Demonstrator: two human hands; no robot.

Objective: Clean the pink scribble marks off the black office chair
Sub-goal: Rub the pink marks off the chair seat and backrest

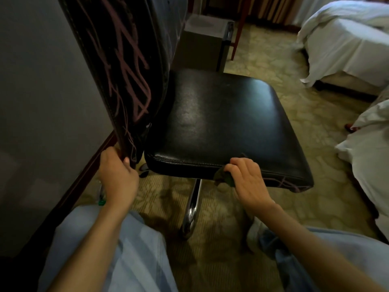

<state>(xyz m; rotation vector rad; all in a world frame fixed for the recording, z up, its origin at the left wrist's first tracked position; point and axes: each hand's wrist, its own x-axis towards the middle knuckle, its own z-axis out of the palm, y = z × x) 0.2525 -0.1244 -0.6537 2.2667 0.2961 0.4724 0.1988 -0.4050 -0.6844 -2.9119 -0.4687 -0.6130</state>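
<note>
The black office chair's seat fills the middle of the view, its backrest rising at the left and covered in pink scribble marks. More pink marks run along the seat's near side edge at the right. My left hand grips the bottom edge of the backrest. My right hand holds a dark green cloth pressed against the seat's near edge, left of those marks.
A grey wall with a dark baseboard stands close at the left. The chair's chrome leg reaches toward my knees over patterned carpet. White beds lie at the right, a small cabinet behind the chair.
</note>
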